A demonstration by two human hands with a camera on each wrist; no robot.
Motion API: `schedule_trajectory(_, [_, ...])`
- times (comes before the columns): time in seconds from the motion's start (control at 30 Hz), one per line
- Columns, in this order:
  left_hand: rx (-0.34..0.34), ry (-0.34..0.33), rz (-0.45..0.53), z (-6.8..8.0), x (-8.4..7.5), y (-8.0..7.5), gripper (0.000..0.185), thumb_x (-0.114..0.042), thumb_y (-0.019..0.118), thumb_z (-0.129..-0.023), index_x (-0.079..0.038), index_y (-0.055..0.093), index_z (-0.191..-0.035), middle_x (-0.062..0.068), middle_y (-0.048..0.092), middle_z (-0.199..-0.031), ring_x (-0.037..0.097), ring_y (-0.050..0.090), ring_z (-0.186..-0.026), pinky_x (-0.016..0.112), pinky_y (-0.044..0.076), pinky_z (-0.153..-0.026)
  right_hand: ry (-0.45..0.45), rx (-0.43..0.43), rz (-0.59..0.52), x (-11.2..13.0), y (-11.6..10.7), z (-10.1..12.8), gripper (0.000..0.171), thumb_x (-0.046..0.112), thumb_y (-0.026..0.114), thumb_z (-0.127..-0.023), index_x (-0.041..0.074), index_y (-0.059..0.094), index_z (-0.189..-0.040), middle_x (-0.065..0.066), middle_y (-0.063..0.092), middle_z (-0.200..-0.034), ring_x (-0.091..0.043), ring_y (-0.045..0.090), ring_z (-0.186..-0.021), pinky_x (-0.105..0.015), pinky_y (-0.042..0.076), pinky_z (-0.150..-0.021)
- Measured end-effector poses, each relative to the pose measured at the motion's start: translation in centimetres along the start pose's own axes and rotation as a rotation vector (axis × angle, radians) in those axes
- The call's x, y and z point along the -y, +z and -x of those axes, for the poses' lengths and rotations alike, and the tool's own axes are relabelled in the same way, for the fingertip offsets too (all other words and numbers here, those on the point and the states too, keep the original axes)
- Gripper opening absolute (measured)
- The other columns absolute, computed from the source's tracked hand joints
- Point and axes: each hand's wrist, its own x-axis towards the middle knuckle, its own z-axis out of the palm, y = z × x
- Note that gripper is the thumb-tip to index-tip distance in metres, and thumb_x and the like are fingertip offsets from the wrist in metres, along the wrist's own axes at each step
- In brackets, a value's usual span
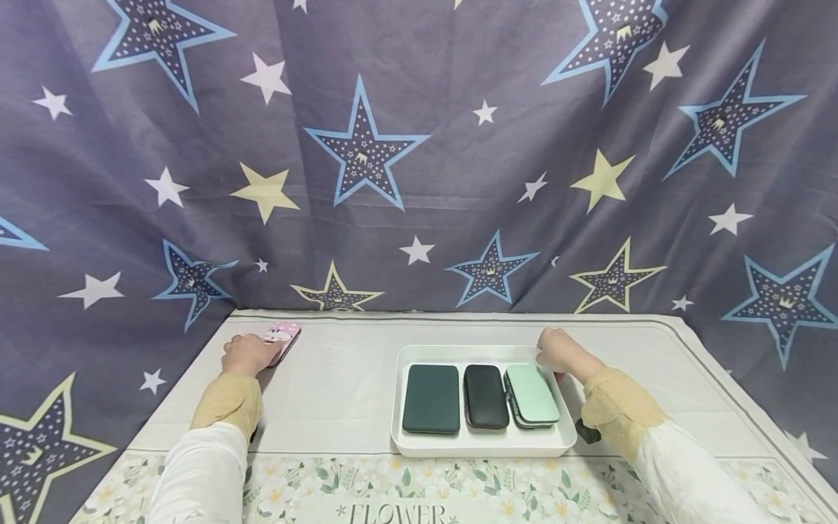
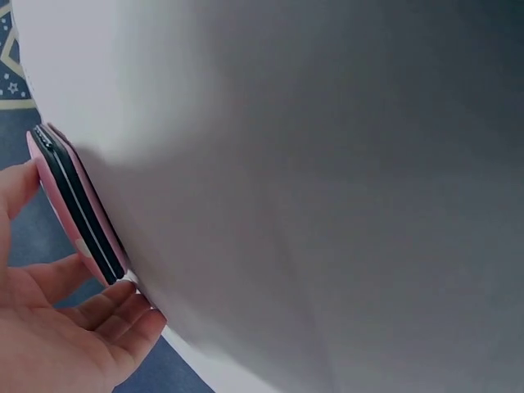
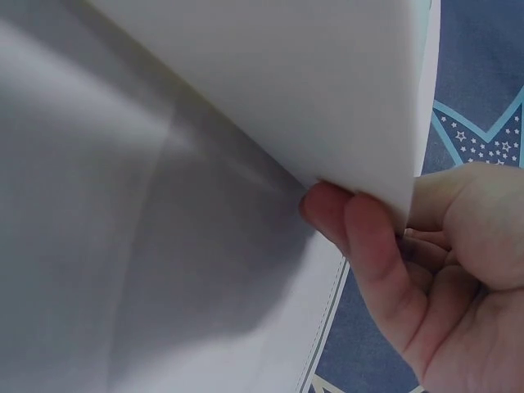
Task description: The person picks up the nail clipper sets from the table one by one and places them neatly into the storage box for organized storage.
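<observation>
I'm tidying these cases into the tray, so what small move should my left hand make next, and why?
Probably close the left hand round the pink case and lift it: its fingers only touch the case's edge, while the right hand grips the white tray's far corner.

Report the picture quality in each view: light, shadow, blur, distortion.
Head view: even, soft light, sharp, with wide-angle bending at the edges; the white tray shows no glare. Left wrist view: the pink case is fairly sharp, a broad grey shadow across the white cloth. Right wrist view: the tray wall is close and soft, shadow beneath it, right hand slightly blurred.
</observation>
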Motion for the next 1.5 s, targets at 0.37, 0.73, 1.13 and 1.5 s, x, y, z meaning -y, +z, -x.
schedule_trajectory(0.37, [-0.042,-0.009,0.032,0.1,-0.9,-0.1,0.067,-0.037,0.055,-0.088,0.022,0.047,-0.118,0.044,0.042,-0.116,0.057,0.040,-0.111,0.060,0.042,-0.089,-0.012,-0.005,0.012,0.0,-0.1,0.2,0.021,-0.002,0.051,-0.084,-0.014,0.065,-0.095,-0.009,0.058,-0.056,-0.013,0.058,-0.040,-0.023,0.050,-0.041])
schedule_trajectory(0.73, [-0.134,0.018,0.046,-0.4,-0.5,0.1,0.056,-0.033,0.065,-0.081,0.020,0.057,-0.099,0.039,0.057,-0.104,0.052,0.056,-0.096,0.053,0.049,-0.081,-0.019,-0.001,0.006,-0.1,0.0,0.0,0.017,-0.003,0.051,-0.083,-0.012,0.066,-0.087,-0.009,0.057,-0.053,-0.013,0.057,-0.038,-0.023,0.050,-0.040])
schedule_trajectory(1.13, [-0.174,-0.024,0.158,0.2,-0.9,-0.6,0.047,-0.022,0.068,-0.079,0.018,0.055,-0.100,0.038,0.057,-0.105,0.053,0.054,-0.100,0.053,0.047,-0.084,0.000,0.002,0.012,0.0,0.0,0.0,0.017,-0.002,0.053,-0.084,-0.012,0.066,-0.090,-0.008,0.058,-0.055,-0.013,0.058,-0.040,-0.023,0.050,-0.041])
schedule_trajectory(1.5, [-0.183,0.003,0.197,0.6,-0.6,-1.3,0.031,-0.016,0.060,-0.082,0.012,0.061,-0.097,0.032,0.062,-0.098,0.048,0.057,-0.094,0.051,0.047,-0.082,0.003,0.005,-0.002,0.0,0.2,0.0,0.021,-0.002,0.052,-0.084,-0.015,0.064,-0.097,-0.010,0.059,-0.057,-0.013,0.058,-0.040,-0.023,0.051,-0.041])
